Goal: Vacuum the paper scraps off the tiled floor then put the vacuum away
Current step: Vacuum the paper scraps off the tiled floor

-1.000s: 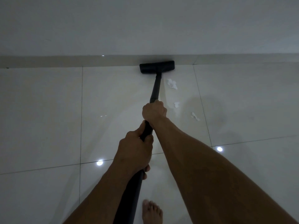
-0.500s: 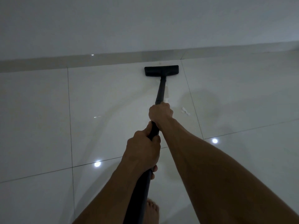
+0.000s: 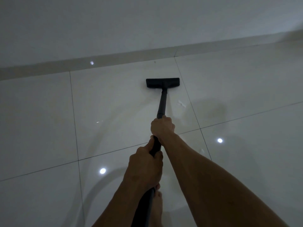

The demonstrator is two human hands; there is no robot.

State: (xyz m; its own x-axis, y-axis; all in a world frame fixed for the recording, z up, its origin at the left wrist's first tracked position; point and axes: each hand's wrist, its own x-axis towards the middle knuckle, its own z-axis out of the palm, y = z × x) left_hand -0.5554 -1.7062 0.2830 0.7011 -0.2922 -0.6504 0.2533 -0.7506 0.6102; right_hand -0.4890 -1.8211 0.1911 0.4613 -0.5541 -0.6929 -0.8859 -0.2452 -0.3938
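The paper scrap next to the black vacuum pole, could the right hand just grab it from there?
Probably not as things stand. The right hand grips the vacuum pole, and the paper scrap lies on the floor tiles beyond it, nothing covering it. The hand would need to let go and reach down.

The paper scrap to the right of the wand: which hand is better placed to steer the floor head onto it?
The right hand. It grips the wand further forward, nearer the floor head and the scrap; the left hand grips further back.
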